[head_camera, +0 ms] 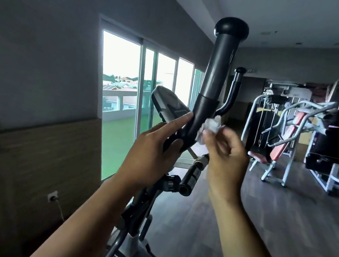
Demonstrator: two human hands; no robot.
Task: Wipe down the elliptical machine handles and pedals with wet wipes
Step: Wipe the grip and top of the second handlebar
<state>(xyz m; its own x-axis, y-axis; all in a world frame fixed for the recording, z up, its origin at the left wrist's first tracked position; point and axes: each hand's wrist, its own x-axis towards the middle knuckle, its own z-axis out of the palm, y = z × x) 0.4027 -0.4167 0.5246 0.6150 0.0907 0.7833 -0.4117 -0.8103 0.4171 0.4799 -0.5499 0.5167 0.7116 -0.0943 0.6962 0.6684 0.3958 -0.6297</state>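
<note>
A black elliptical handle (217, 73) rises up the middle of the view and ends in a round knob. My left hand (154, 150) grips its lower part, index finger stretched along the shaft. A crumpled white wet wipe (274, 140) is pinched in my right hand (226, 157) and pressed against the handle's right side, just below the grip's seam. The second handle (235, 87) stands further back to the right. Behind my left hand sits the console (168, 103). The pedals are out of sight.
A short fixed grip bar (192, 176) juts out below my hands. Sliding glass doors (138, 92) are at the left, with a wall socket (52, 196) lower down. Weight machines (318, 138) stand on the wood floor at the right.
</note>
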